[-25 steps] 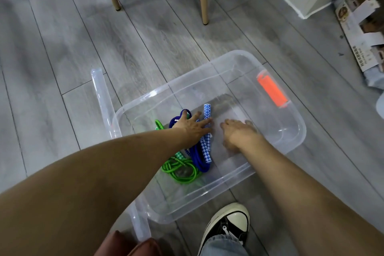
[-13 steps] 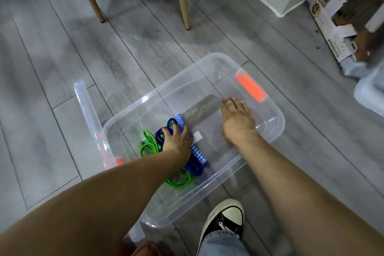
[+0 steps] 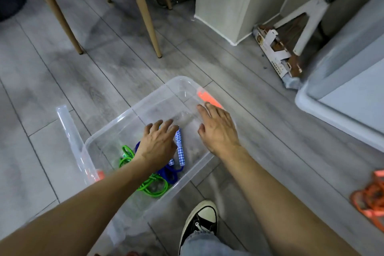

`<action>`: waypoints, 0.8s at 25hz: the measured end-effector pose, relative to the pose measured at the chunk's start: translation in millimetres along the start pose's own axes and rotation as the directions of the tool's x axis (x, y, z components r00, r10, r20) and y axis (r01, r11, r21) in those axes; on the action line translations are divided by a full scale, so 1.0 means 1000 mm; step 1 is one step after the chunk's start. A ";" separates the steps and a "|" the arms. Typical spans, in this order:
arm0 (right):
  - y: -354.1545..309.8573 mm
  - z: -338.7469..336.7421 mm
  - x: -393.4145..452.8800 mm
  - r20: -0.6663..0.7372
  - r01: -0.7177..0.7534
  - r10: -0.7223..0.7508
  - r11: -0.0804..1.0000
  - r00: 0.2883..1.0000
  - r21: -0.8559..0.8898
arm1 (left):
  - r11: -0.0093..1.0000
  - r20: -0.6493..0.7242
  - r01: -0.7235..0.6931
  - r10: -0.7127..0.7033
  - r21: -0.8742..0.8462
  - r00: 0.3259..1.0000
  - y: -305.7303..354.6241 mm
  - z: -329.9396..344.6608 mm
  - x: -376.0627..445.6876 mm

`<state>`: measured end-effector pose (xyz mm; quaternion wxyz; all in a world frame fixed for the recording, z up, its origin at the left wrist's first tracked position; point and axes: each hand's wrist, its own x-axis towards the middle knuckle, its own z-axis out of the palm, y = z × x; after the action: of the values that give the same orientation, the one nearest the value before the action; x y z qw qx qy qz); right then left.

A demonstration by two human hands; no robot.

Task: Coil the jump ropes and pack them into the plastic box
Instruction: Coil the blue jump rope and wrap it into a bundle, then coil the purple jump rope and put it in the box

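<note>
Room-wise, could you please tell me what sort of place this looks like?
Probably a home room, perhaps a dining area: grey wood-look floor, slim wooden chair legs, a clear storage box holding jump ropes, and a torn carton by the wall.

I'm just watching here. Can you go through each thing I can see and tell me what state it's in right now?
plastic box: open, no lid on, standing on the floor.
green jump rope: coiled, lying inside the box.
blue jump rope: bundled inside the box, partly under the left hand.
orange jump rope: loose on the floor, outside the box.
left hand: open, fingers spread, over the blue rope.
right hand: open, empty, over the box.
</note>
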<state>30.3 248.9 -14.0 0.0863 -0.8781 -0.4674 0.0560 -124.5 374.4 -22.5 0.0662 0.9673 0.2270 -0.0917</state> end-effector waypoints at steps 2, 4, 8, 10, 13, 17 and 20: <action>0.005 -0.022 -0.016 -0.083 -0.026 0.027 0.999 0.996 0.019 | 0.998 -0.105 -0.028 0.023 -0.050 0.994 0.019 -0.025 -0.006; 0.011 -0.046 -0.034 -0.138 -0.051 0.053 0.998 0.989 0.020 | 0.994 -0.202 -0.081 0.064 -0.076 0.977 0.043 -0.052 -0.011; 0.027 -0.098 -0.075 -0.206 -0.123 0.120 0.992 0.971 -0.002 | 0.982 -0.339 -0.188 0.166 -0.031 0.926 0.091 -0.108 -0.024; 0.039 -0.125 -0.098 -0.244 -0.172 0.168 0.985 0.955 0.006 | 0.971 -0.372 -0.239 0.213 -0.024 0.903 0.116 -0.135 -0.031; 0.060 -0.170 -0.137 -0.295 -0.217 0.202 0.976 0.934 -0.019 | 0.949 -0.407 -0.316 0.285 -0.010 0.868 0.159 -0.171 -0.046; 0.091 -0.234 -0.198 -0.409 -0.305 0.259 0.951 0.875 -0.049 | 0.900 -0.463 -0.437 0.389 0.006 0.796 0.221 -0.219 -0.071; 0.119 -0.269 -0.251 -0.471 -0.378 0.317 0.925 0.823 -0.038 | 0.843 -0.485 -0.537 0.484 0.033 0.729 0.271 -0.244 -0.090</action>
<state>35.0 -51.8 229.1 0.1249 -0.9405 -0.2683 -0.1672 -45.7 136.7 257.3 0.0840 0.9791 -0.0340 0.1823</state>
